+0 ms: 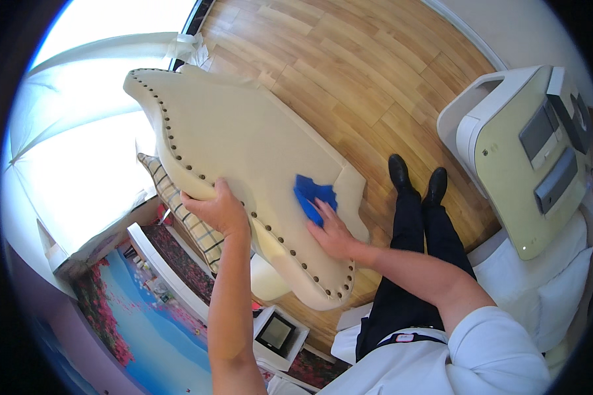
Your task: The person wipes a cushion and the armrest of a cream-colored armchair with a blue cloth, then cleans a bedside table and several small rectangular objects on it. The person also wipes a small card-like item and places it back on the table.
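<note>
A cream upholstered sofa (257, 133) with a curved back and a row of dark nailheads fills the middle of the view. My left hand (223, 210) grips its padded, studded edge, thumb and fingers spread over the rim. Against the broad smooth panel, my right hand (333, 232) holds a crumpled blue cloth (307, 197) with its fingertips in the folds. Part of the cloth lies flat on the upholstery beyond the fingers. Beyond the rim, a plaid cushion (190, 217) shows beside my left forearm.
Wood-plank floor (346, 64) runs behind the sofa. A white machine with a pale green top (509, 163) stands at right, near white bedding (538, 286). Sheer curtains (79, 98) hang at left. Below lie a white shelf (163, 271) and a device with a screen (276, 333).
</note>
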`<state>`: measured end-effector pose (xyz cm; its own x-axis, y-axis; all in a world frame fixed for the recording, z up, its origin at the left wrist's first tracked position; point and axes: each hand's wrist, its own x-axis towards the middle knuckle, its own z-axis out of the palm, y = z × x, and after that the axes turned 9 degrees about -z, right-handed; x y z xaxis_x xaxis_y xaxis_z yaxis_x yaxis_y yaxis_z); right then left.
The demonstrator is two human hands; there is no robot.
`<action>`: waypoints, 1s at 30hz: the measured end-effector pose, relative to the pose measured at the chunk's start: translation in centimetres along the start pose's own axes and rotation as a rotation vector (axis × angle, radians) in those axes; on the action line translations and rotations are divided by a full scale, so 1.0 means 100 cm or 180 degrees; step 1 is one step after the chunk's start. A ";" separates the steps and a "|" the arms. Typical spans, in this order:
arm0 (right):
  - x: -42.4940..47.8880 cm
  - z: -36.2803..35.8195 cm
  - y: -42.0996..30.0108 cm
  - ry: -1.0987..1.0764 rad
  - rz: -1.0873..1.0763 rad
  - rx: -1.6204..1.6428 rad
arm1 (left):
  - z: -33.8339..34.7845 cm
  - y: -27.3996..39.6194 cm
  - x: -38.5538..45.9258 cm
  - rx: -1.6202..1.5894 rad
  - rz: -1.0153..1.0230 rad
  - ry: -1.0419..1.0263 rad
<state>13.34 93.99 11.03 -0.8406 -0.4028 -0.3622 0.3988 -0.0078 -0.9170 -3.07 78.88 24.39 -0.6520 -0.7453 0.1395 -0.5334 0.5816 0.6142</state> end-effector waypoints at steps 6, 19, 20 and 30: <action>-0.041 -0.005 -0.069 -0.0027 -0.0611 -0.0024 | -0.002 -0.003 0.002 -0.0230 -0.0023 -0.0071; 0.066 0.008 -0.003 0.0279 0.0061 0.0176 | -0.003 0.006 0.001 0.0154 -0.0029 0.0098; 0.050 0.011 0.015 0.0349 0.0215 0.0098 | -0.001 0.007 -0.001 0.0087 -0.0066 0.0076; 0.064 0.009 -0.102 0.0051 -0.1249 0.0070 | -0.005 0.000 0.001 -0.0073 -0.0131 -0.0104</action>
<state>4.18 90.64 18.25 -0.9363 -0.3509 0.0126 0.0535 -0.1781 -0.9826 -2.82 78.65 24.75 -0.6473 -0.7571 0.0886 -0.5478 0.5428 0.6367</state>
